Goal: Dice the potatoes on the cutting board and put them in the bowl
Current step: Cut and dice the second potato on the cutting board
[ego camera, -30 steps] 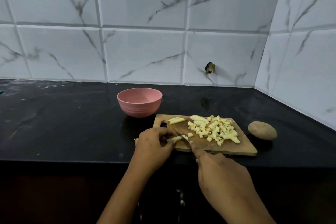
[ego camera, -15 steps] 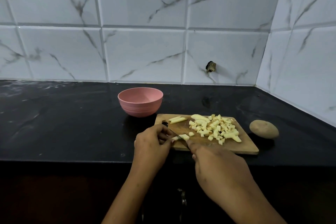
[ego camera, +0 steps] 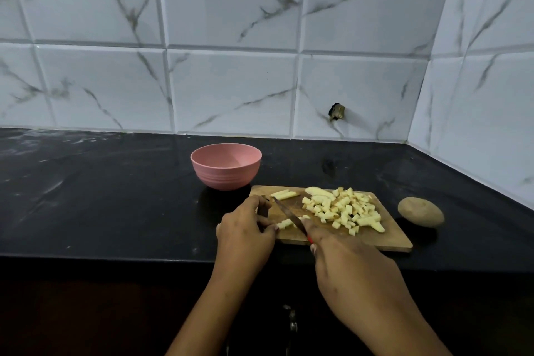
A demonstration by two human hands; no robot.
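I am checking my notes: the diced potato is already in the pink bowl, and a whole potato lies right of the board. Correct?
No. The head view shows the pink bowl empty; the diced potato lies on the board. The whole potato does lie right of it.

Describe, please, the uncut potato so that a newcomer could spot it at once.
Find the wooden cutting board on the black countertop below the white tiled wall. Off its right edge, directly on the countertop, lies the whole potato. It alone is brown-skinned and uncut; the pale diced pieces sit on the board.
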